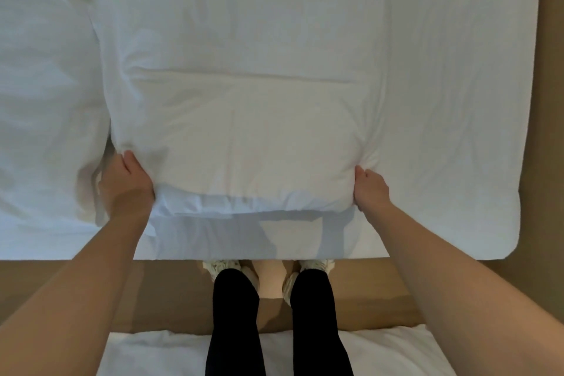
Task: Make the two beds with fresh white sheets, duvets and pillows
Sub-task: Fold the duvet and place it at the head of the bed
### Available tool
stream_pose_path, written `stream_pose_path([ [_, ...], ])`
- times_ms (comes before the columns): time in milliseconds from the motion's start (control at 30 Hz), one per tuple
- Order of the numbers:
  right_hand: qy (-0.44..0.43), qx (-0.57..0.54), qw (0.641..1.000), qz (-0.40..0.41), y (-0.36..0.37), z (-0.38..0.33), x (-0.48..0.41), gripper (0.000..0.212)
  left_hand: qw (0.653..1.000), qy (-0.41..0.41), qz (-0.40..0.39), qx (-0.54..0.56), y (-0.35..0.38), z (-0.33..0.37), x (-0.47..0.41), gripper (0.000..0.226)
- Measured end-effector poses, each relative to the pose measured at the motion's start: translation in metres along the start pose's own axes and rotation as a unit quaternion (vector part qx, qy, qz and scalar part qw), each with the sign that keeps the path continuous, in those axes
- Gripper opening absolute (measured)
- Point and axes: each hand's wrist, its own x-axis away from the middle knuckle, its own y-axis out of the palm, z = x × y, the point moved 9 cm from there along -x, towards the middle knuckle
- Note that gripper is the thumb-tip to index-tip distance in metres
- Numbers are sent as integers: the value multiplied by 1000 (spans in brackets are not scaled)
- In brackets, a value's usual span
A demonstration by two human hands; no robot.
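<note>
A white pillow (241, 143) lies on the bed in front of me, its near end close to the mattress edge. My left hand (126, 183) grips its near left corner, thumb on top and fingers underneath. My right hand (370, 188) grips the near right corner in the same way. The bed wears a white sheet (451, 131), creased on the right. A white duvet (45, 85) lies bunched to the left of the pillow.
I stand on a tan floor (360, 308) in a narrow gap between two beds. The second bed (381, 351), also white, lies just behind my legs. A brown wall or headboard (549, 70) runs along the right edge.
</note>
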Motion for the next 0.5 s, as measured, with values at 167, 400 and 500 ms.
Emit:
stream_pose_path([
  [167, -67, 41, 989, 124, -66, 25, -7, 36, 999, 6, -28, -19, 12, -6, -7, 51],
  [400, -159, 185, 952, 186, -64, -32, 26, 50, 987, 129, 84, -35, -8, 48, 20, 52],
  [500, -374, 259, 868, 199, -29, -131, 56, 63, 919, 360, 28, -161, 26, 139, 35, 64],
])
